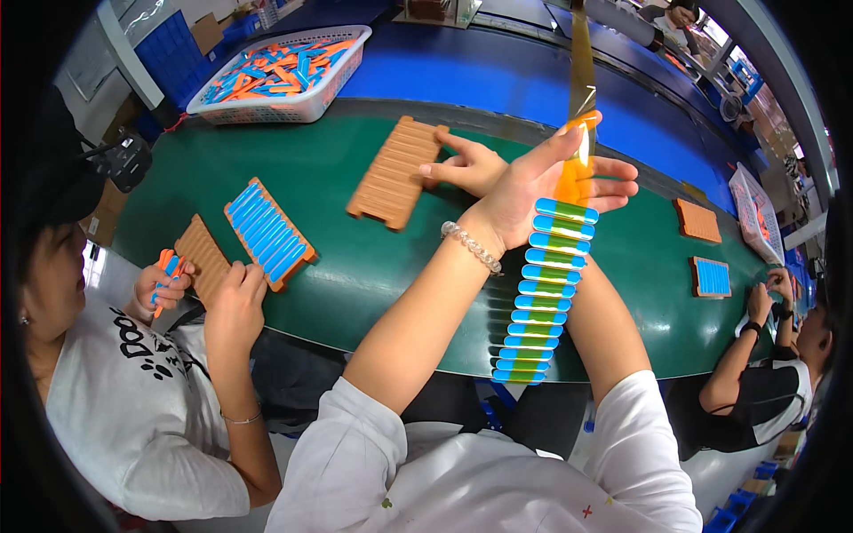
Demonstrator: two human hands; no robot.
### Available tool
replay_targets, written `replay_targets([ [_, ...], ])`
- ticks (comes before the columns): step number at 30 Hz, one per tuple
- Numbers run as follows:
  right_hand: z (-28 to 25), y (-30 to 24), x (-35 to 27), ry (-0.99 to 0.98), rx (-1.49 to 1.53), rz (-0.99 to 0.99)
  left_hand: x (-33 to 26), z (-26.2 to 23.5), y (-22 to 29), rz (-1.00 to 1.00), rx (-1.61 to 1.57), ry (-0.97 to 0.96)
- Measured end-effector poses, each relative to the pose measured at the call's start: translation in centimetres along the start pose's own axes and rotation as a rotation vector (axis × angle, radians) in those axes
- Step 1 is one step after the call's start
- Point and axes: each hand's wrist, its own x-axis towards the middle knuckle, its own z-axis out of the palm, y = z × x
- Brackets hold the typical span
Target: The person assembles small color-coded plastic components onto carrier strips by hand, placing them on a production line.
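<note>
My arms cross. My left hand (pixel 542 173), with a beaded bracelet at its wrist, has its palm turned up and its fingers stretched out. A strip of clear yellow tape (pixel 580 71) comes down from above and lies across its thumb and palm. Below hangs a row of short flat blue sticks (pixel 541 278) with rounded ends, joined by the tape across their middles. My right hand (pixel 471 166) reaches behind the left wrist and grips the right edge of a brown grooved board (pixel 397 173) between thumb and forefinger. The board's grooves hold nothing.
A white basket (pixel 306 108) heaped with orange and blue sticks stands back left. At left, a co-worker's hands (pixel 235 298) work at another brown board (pixel 204 258), beside a filled board (pixel 269 234). Boards (pixel 699 220) and another person (pixel 782 355) are at right. A blue conveyor (pixel 462 75) runs behind.
</note>
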Motion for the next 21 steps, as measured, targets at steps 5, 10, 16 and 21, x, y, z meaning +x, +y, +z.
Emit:
replay_targets([
  [5, -3.7, 6.0, 1.3, -0.265, 0.847, -0.082, 1.5, 0.4, -1.5, -0.060, 0.012, -0.044],
  [10, -7.8, 5.1, -13.7, 0.086, 0.359, -0.328, -0.6, -0.7, 0.6, -0.003, 0.214, 0.026],
  [16, -15.1, 8.0, -27.5, 0.525, 0.507, 0.104, 0.7, 0.0, -1.1, -0.045, 0.308, 0.040],
  [21, -28.6, 20.7, -38.1, 1.195, 0.001, 0.237, 1.5, 1.3, -2.4, -0.082, 0.375, 0.061],
])
